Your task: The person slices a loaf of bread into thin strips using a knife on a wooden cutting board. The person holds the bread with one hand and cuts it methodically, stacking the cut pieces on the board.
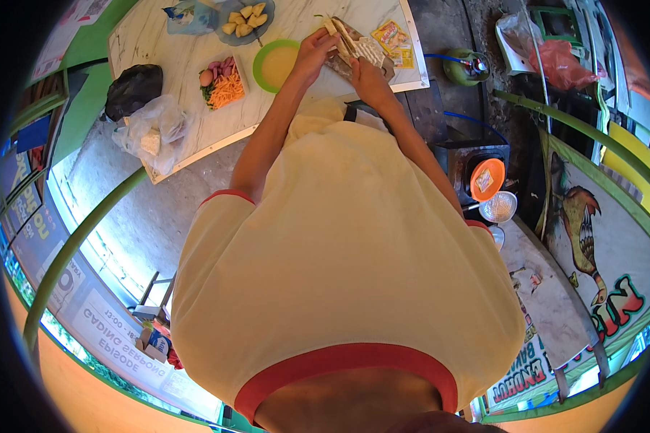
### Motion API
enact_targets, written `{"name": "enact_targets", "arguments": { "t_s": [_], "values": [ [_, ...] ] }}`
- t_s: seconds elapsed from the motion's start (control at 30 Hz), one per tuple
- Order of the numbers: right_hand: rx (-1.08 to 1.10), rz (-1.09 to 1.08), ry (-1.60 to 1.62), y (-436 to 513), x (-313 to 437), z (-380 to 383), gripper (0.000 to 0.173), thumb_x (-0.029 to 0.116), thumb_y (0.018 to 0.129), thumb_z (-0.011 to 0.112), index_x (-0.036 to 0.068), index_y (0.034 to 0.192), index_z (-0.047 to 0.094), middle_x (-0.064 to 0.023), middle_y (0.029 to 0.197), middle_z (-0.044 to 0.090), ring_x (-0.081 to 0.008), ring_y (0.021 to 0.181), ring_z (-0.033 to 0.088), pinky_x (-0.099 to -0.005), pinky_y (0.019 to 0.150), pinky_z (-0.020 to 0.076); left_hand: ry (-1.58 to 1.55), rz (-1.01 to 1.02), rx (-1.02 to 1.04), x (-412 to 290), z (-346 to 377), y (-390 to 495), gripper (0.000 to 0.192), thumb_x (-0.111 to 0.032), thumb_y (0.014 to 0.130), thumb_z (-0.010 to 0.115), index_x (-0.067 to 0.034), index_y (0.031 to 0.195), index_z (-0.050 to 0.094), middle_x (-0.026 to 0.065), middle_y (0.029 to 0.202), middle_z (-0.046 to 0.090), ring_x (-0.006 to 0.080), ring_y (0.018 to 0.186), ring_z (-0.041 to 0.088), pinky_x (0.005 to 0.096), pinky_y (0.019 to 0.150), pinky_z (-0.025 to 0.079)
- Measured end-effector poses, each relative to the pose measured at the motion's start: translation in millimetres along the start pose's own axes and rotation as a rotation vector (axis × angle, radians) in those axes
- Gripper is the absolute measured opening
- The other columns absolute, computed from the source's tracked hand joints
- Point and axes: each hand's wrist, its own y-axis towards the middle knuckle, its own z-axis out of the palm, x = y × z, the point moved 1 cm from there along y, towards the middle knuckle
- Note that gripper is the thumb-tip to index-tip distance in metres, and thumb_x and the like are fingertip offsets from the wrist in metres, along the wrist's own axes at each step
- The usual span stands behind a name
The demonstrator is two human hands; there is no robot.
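Note:
My left hand (315,53) is at the left side of a wooden cutting board (338,66), its fingers on a pale slice, perhaps tempeh (330,27). With my right hand (367,78) I grip what looks like a knife, mostly hidden, whose narrow blade (344,37) points away among the slices. More pale, bumpy pieces (369,50) lie on the board beside my right fingers. Left of my left hand stands a green-rimmed bowl (259,66) of yellowish liquid. Seasoning packets (391,37) lie right of the board.
A tray of shredded carrot (226,91), shallots and an egg, a plate of pale chunks (244,20), and plastic bags (157,130) share the marble-patterned table (206,142). At right are a green gas cylinder (466,67), a stove (460,157) with an orange plate (494,172), and a strainer (499,207).

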Motion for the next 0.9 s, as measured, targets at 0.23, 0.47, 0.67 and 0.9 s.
{"name": "enact_targets", "arguments": {
  "t_s": [0.23, 0.47, 0.67, 0.9],
  "values": [
    [-0.004, 0.016, -0.014, 1, -1, 1, 0.042, 0.032, 0.111, 0.048, -0.005, 0.099, 0.064, -0.0351, 0.083, 0.067, -0.0548, 0.081, 0.066, -0.0622, 0.072, 0.0506, -0.057, -0.013, 0.017, 2, -3, 3, 0.039, -0.022, 0.108, 0.06, 0.002, 0.139, 0.058, 0.0106, 0.137, 0.068, 0.0202, 0.123, 0.063, 0.0415, 0.112, 0.048],
    [-0.008, -0.038, -0.013, 3, -4, 2, 0.042, 0.031, 0.111, 0.047, -0.006, 0.097, 0.06, -0.0369, 0.078, 0.065, -0.0561, 0.077, 0.066, -0.0632, 0.067, 0.0516, -0.057, 0.008, 0.044, -5, 1, 0, 0.039, -0.022, 0.108, 0.06, 0.001, 0.139, 0.059, 0.01, 0.137, 0.068, 0.0196, 0.123, 0.063, 0.0415, 0.112, 0.048],
    [-0.036, -0.069, -0.008, 4, -5, 3, 0.039, 0.03, 0.111, 0.047, -0.005, 0.096, 0.057, -0.0364, 0.076, 0.065, -0.056, 0.076, 0.066, -0.0633, 0.065, 0.0506, -0.022, 0.017, 0.019, -11, 4, -2, 0.039, -0.024, 0.107, 0.063, 0.0, 0.138, 0.061, 0.0076, 0.134, 0.069, 0.0177, 0.121, 0.064, 0.038, 0.108, 0.05],
    [-0.05, -0.083, -0.021, 5, -4, 3, 0.039, 0.03, 0.111, 0.048, -0.005, 0.096, 0.057, -0.0357, 0.075, 0.064, -0.0553, 0.074, 0.066, -0.0631, 0.063, 0.0504, 0.005, 0.052, 0.038, -16, 7, -4, 0.037, -0.023, 0.107, 0.064, -0.002, 0.138, 0.063, 0.0063, 0.132, 0.07, 0.016, 0.119, 0.065, 0.0364, 0.105, 0.051]
  ]
}}
